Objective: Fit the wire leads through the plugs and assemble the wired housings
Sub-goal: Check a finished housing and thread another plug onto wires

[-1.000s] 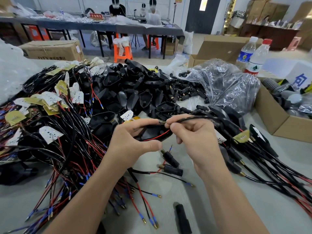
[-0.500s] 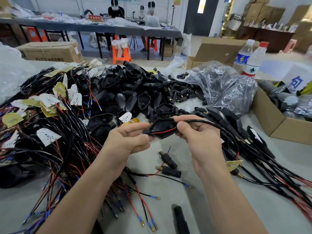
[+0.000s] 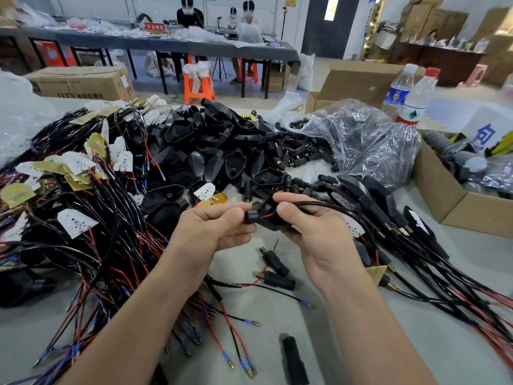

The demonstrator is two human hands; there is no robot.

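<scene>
The left grip (image 3: pixel 213 232) pinches the round end of a black housing (image 3: pixel 273 223). The right grip (image 3: pixel 313 232), at 3 o'clock, holds its other end. A red wire (image 3: pixel 267 216) crosses it.

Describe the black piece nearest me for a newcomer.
Find the grey table's near edge, between the forearms. One black cylinder lies there alone. Unlike the two plugs below the left hand and right hand, it shows no brass tip or wire.
</scene>
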